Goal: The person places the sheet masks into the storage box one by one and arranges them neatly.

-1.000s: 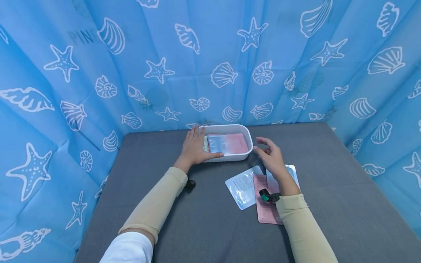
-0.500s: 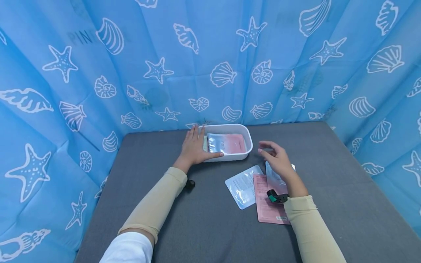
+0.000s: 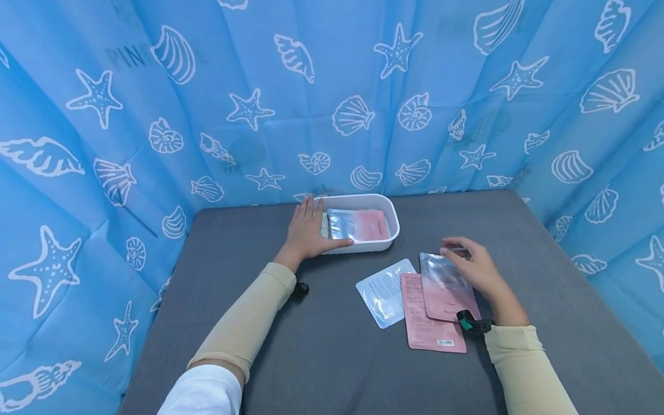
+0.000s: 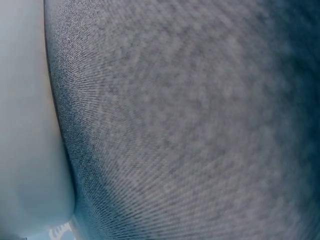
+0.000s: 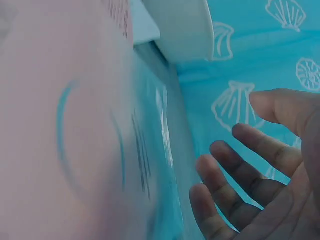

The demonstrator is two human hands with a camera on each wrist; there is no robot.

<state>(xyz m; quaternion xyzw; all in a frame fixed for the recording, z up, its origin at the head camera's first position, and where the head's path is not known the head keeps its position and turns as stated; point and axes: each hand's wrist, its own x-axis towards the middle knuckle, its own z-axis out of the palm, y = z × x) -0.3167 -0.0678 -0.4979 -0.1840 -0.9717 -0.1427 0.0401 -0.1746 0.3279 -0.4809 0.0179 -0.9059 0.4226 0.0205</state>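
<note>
In the head view my left hand (image 3: 306,228) rests with straight, spread fingers on the left end of a white plastic container (image 3: 392,233), its thumb along the front rim. Inside the container lies a silver-and-pink foil sachet (image 3: 369,225), with a greenish edge of another thing (image 3: 325,225) beside it. My right hand (image 3: 479,268), fingers loosely bent and holding nothing, hovers by the top of a second silver-and-pink sachet (image 3: 447,288). That sachet overlaps a pink sachet (image 3: 433,335) printed with text. A silvery sachet (image 3: 385,294) lies to their left.
Everything stands on a grey cloth-covered table (image 3: 321,357). A blue curtain (image 3: 332,155) with white shell prints hangs right behind the container and along both sides. A black wrist camera (image 3: 473,323) on the right wrist overlaps the sachets' right edge.
My right hand has drawn away from the container's right end, moving right and toward me, and uncovered the upper silver-and-pink sachet. The left hand has stayed in place.
</note>
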